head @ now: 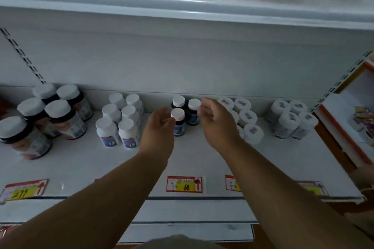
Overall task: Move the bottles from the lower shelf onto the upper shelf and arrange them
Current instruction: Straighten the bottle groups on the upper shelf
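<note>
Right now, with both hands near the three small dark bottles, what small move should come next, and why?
Probably close the left hand around the front dark bottle. Its fingers are open just beside the white cap and hold nothing yet. The right hand is at the back right dark bottle, seemingly not gripping it either. Both bottles stand upright on the shelf.

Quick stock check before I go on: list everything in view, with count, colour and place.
Big jars: five, dark, white caps, shelf's far left.
White bottles: six, left of centre.
Dark bottles: three, white caps, centre, between the hands.
Sealed bottles: white, right of centre, partly hidden; count unclear.
Right bottles: four showing, white, far right.
Price tags: red and yellow, along the shelf's front edge.
Upper shelf: white, blurred goods at its back.
Left hand: open beside the front dark bottle.
Right hand: fingers curled by the back dark bottle; grip unclear.
</note>
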`<state>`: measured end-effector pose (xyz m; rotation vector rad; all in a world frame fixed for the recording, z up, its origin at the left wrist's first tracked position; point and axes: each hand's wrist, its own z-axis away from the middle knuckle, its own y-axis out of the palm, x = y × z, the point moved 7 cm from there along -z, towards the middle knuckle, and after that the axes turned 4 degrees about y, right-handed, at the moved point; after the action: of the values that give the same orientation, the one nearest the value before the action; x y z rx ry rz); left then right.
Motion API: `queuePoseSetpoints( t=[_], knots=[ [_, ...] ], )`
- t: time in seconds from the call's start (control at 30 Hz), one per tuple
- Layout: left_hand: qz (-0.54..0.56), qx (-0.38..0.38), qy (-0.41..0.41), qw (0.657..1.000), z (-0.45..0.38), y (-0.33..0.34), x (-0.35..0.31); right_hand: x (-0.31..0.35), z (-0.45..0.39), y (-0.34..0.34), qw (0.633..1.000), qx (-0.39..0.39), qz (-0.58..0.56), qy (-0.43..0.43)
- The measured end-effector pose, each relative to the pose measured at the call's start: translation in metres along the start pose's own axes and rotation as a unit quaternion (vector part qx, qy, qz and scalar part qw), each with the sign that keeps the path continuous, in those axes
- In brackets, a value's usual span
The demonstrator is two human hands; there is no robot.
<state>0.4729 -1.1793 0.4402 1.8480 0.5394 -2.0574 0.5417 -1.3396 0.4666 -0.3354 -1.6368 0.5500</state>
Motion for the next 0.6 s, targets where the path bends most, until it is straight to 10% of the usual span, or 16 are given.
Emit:
queuePoseSetpoints(
  t=[0.33, 0.6],
  knots=[
    [-0.247, 0.119, 0.004, 0.962, -0.066, 0.003, 0.035, 0.017, -0.068, 0.044, 0.898, 0.034, 0.429, -0.085],
    [-0.351, 0.142, 0.106, 0.919, -0.061, 0.012, 0.026, 0.008, -0.088, 0.044, 0.923, 0.062, 0.367, -0.095]
  ],
)
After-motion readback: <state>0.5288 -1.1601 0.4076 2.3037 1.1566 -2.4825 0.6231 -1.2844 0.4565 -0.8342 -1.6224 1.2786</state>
